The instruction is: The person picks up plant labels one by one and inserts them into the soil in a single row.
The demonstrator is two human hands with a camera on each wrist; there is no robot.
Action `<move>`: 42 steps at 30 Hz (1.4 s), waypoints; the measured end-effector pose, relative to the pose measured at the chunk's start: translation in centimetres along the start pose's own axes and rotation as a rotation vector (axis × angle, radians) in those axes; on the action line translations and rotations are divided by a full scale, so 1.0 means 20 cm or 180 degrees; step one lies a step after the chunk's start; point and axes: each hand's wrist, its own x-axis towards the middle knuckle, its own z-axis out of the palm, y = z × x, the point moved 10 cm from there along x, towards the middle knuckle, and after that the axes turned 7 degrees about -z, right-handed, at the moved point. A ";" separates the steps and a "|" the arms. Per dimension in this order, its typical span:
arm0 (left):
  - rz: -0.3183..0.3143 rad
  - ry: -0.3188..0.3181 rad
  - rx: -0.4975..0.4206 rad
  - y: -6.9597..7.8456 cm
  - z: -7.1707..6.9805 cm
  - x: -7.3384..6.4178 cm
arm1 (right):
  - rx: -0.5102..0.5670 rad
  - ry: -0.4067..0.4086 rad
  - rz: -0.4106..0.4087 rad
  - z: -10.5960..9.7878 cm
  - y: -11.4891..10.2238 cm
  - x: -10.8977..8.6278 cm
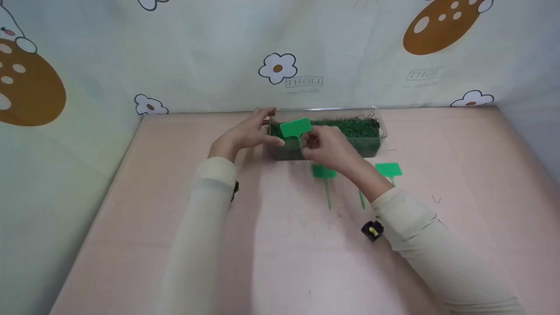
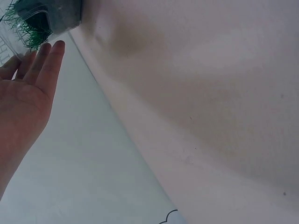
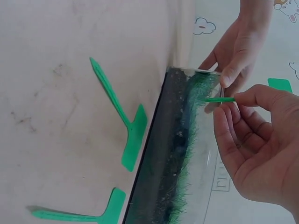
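My right hand [image 1: 330,146] pinches the stem of a green T-shaped plant label [image 1: 295,127] between thumb and fingertips. The label's flat head is up, and its stem [image 3: 219,99] points down toward the grass at the left end of a clear plastic container [image 1: 286,154]. Green grass [image 1: 350,127] grows in dark soil inside. My left hand [image 1: 245,133] holds that left end, thumb at the front rim and fingers at the back corner. From the left wrist, its fingers [image 2: 49,70] reach along the container's end.
Two more green labels lie in front of the container: one [image 1: 324,171] just below my right hand, another [image 1: 388,169] partly hidden behind my right wrist. A patterned cloth [image 1: 197,57] rises right behind the container at the back edge of the pink table [image 1: 284,262].
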 end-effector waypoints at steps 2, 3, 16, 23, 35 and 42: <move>-0.0009 0.0001 -0.0005 0.00 0.00 0.00 | 0.0009 0.0029 0.0023 -0.01 0.00 0.01; -0.0013 0.0002 -0.0010 0.00 0.00 0.00 | 0.0008 0.0042 0.0030 -0.02 -0.01 0.02; -0.0011 0.0001 -0.0094 -0.02 0.00 0.00 | 0.0160 0.0262 -0.0063 -0.06 -0.06 0.10; 0.0009 0.0029 -0.0132 -0.02 0.00 0.00 | 0.0319 0.0521 -0.0152 -0.09 -0.05 0.15; 0.0012 0.0062 -0.0131 -0.03 0.02 0.00 | 0.0385 0.0699 -0.0033 -0.10 -0.01 0.24; -0.0026 0.0046 -0.0180 -0.03 0.01 0.01 | 0.0347 0.0677 0.0039 -0.07 0.00 0.30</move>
